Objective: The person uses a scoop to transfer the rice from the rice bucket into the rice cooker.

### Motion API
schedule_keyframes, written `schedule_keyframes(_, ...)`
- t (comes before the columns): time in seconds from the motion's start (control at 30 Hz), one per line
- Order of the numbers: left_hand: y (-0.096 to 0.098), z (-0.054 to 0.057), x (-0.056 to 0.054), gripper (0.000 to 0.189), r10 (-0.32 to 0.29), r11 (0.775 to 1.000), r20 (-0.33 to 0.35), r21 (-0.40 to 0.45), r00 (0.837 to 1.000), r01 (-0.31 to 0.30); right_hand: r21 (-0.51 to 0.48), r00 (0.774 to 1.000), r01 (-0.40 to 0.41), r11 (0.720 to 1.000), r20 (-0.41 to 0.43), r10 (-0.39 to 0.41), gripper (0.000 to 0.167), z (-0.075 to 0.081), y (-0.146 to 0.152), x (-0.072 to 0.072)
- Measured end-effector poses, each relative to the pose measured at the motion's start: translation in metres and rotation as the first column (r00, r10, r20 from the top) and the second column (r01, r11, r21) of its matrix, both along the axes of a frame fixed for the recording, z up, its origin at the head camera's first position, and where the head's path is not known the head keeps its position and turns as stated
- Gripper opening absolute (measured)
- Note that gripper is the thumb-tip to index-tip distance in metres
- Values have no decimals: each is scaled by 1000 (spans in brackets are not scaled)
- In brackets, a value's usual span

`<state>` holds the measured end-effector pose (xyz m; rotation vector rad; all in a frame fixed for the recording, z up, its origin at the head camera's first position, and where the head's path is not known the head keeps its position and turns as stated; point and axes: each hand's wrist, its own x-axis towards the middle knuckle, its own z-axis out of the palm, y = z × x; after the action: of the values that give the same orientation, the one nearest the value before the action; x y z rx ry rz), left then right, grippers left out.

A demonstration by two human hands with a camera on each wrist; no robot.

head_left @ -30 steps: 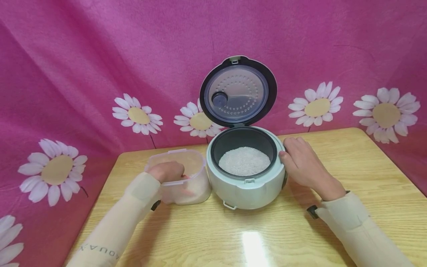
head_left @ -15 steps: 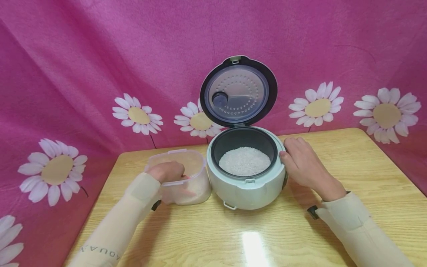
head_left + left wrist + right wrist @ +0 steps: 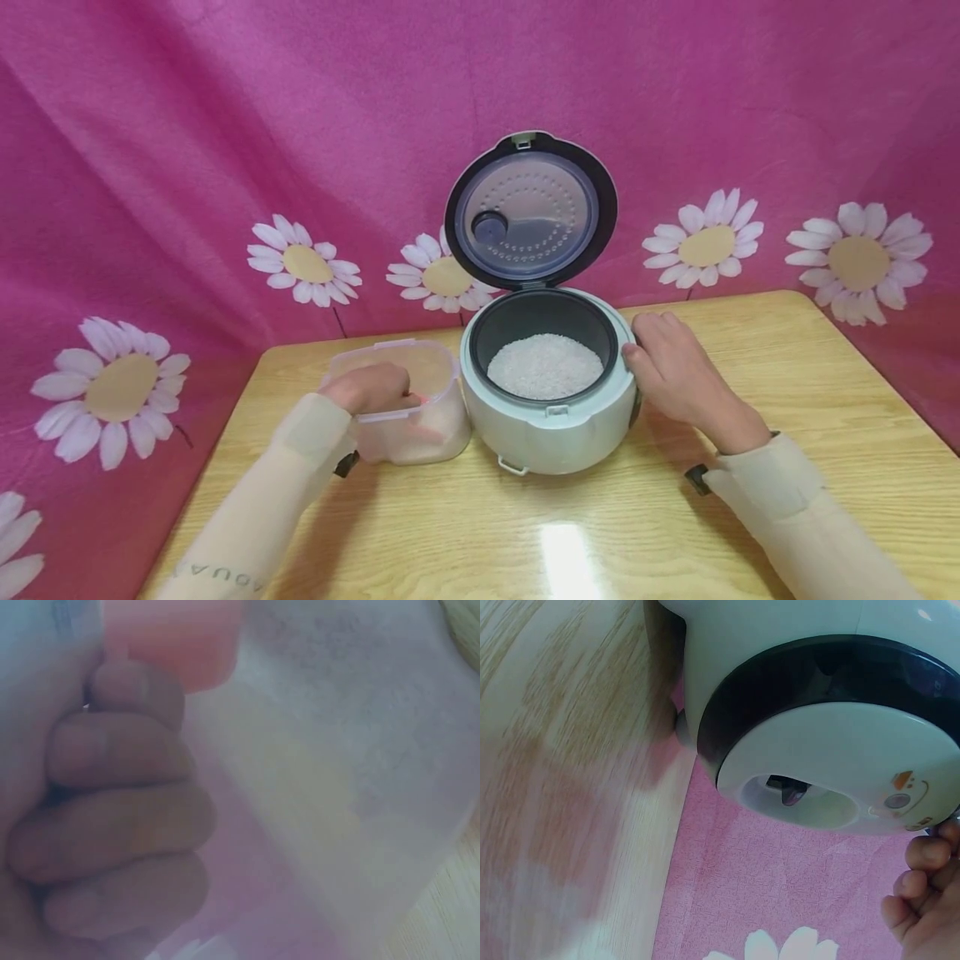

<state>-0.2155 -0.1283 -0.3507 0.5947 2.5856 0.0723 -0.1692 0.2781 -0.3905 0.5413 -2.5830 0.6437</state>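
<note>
My left hand (image 3: 371, 387) reaches down into a clear plastic container (image 3: 442, 433) with a lilac rim, which holds white rice. Its fingers curl around a pink scoop (image 3: 180, 637), visible through the hazy wall in the left wrist view. Just right of the container stands a pale green rice cooker (image 3: 555, 442), lid (image 3: 532, 217) raised. White rice (image 3: 545, 367) lies in its dark inner pot (image 3: 517, 321). With the thumb by the rim, my right hand (image 3: 678, 375) grips the cooker's right side; the right wrist view shows curled fingers (image 3: 930, 853) at its edge.
Both vessels stand side by side on a wood-grain table (image 3: 450, 542). Close behind hangs a magenta cloth (image 3: 337, 125) printed with white daisies. A wire loop (image 3: 513, 467) sticks out low at the cooker's front.
The head view has shifted slightly. A little more pink shows beside my left hand in the container. My right hand keeps its place on the cooker.
</note>
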Motion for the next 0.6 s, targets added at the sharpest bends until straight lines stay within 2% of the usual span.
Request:
schedule_keyframes(0.2, -2, 1, 0, 37, 54, 998, -14, 13, 998, -54, 4, 1000, 7, 1000, 3, -7, 12, -3, 0, 0)
schedule_keyframes(0.33, -2, 2, 1, 37, 59, 998, -28, 21, 998, -58, 0, 1000, 3, 1000, 8, -3, 12, -3, 0, 0)
schedule_keyframes(0.43, -3, 3, 2, 38, 41, 999, -58, 25, 997, -39, -1, 1000, -1, 1000, 12, 1, 13, -3, -1, 0)
schedule_keyframes(0.6, -3, 8, 1, 38, -20, 997, -97, 70, 995, 26, 4, 1000, 2, 1000, 5, -2, 13, -2, 0, 0)
